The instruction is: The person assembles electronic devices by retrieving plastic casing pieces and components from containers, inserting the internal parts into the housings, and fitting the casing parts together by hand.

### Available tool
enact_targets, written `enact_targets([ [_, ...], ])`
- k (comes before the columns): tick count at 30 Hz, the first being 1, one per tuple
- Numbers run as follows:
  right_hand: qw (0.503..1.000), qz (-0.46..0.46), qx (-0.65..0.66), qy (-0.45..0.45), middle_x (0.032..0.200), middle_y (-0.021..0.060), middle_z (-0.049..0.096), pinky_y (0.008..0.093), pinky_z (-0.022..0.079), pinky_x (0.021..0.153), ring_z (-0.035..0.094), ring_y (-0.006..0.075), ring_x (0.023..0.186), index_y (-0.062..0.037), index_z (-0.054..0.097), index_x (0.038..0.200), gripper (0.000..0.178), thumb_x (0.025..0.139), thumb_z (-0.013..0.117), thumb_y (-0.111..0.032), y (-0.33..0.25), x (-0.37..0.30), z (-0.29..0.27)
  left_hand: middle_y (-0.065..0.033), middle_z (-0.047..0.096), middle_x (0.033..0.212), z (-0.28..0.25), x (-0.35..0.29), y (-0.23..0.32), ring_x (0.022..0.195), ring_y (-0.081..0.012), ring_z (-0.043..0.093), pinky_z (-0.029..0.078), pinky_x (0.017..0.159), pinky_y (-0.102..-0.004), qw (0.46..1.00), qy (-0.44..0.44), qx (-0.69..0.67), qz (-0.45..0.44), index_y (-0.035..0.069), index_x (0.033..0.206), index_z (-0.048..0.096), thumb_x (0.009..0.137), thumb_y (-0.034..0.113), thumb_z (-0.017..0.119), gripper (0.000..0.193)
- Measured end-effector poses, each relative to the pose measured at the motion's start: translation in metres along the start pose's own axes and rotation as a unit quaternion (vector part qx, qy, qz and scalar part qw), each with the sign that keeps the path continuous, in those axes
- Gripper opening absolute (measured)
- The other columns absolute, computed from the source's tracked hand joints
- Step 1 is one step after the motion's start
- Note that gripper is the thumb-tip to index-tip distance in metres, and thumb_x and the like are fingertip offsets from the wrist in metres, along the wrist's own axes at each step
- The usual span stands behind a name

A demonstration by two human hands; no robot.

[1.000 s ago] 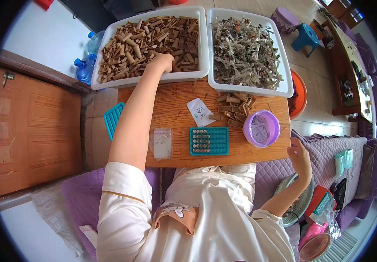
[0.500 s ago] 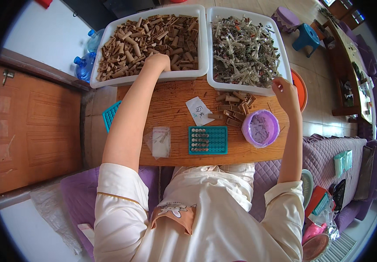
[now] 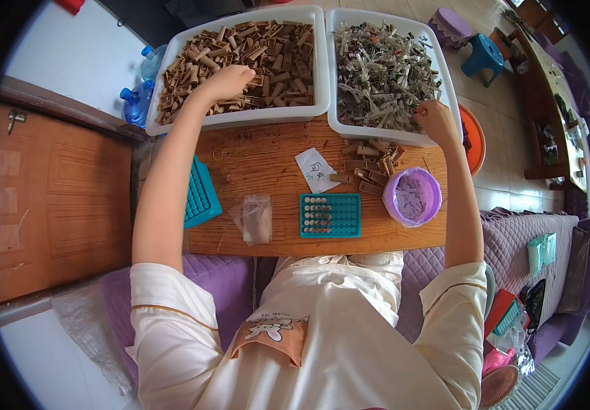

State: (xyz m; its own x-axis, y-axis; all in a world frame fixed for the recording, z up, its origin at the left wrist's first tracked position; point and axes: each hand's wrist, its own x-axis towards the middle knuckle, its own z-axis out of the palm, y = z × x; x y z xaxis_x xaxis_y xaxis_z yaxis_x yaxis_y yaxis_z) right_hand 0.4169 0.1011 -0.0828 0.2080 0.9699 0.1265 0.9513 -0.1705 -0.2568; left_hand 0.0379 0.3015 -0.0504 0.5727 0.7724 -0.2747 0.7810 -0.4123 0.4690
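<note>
My left hand [image 3: 230, 82] is over a white bin [image 3: 321, 75] of short brown trough-shaped pieces [image 3: 281, 58]. Its fingers are pinched together, with a brown piece right at the tips; I cannot tell whether it is gripped. At the near right corner of a second white bin [image 3: 453, 89], my right hand [image 3: 437, 121] is closed, fingertips curled against crumpled clear and dark plastic strips [image 3: 383, 75]. Whatever it holds is hidden. Nearer me lies a teal tray [image 3: 344, 215], its left part filled with rows of small silvery discs.
A purple-lined tub [image 3: 394, 205] holds small grey pieces. Loose brown pieces [image 3: 370, 164], a marked paper slip [image 3: 314, 169], clear plastic bags [image 3: 257, 220] and another teal tray [image 3: 200, 195] lie on the wooden table [image 3: 267, 157]. An orange basin [image 3: 474, 140] stands beyond its right side.
My left hand has lifted out of the brown pieces and shifted left, uncovering more of the left teal tray. My right hand has moved slightly left and nearer the strips.
</note>
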Motion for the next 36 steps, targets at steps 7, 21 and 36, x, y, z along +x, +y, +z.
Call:
enact_targets([
  [7,0.917,0.086,0.351,0.168,0.065,-0.0006,0.05,0.0226,0.037,0.055,0.044,0.0075,0.059,-0.0034,0.056,0.085,0.016,0.078,0.056,-0.017,0.012,0.006,-0.028,0.0009,0.048,0.074,-0.003,-0.1,0.038,0.059,-0.0055,0.044,0.042,0.053,-0.0168,0.806,-0.051,-0.582,-0.092,0.007,0.089,0.048,0.089,0.023,0.038,0.019],
  [21,0.519,-0.078,0.835,0.166,0.08,0.0047,0.055,0.0305,0.042,0.069,0.051,0.0147,0.072,-0.0054,0.051,0.084,0.005,0.083,0.048,-0.01,-0.013,0.034,-0.116,-0.0044,0.042,0.095,0.038,-0.264,0.119,0.088,-0.0172,0.054,0.046,0.078,-0.0296,0.657,-0.355,-0.658,-0.093,0.009,0.127,0.028,0.088,0.024,0.04,0.044],
  [36,0.605,0.055,0.791,0.066,0.08,0.0075,0.061,0.0266,0.043,0.072,0.058,0.0173,0.078,-0.003,0.051,0.087,0.018,0.084,0.046,-0.02,-0.008,0.033,-0.057,-0.0032,0.045,0.093,0.086,-0.268,0.112,0.085,-0.0146,0.054,0.045,0.076,-0.0264,0.622,-0.301,-0.697,-0.19,0.01,0.118,0.036,0.086,0.014,0.043,0.033],
])
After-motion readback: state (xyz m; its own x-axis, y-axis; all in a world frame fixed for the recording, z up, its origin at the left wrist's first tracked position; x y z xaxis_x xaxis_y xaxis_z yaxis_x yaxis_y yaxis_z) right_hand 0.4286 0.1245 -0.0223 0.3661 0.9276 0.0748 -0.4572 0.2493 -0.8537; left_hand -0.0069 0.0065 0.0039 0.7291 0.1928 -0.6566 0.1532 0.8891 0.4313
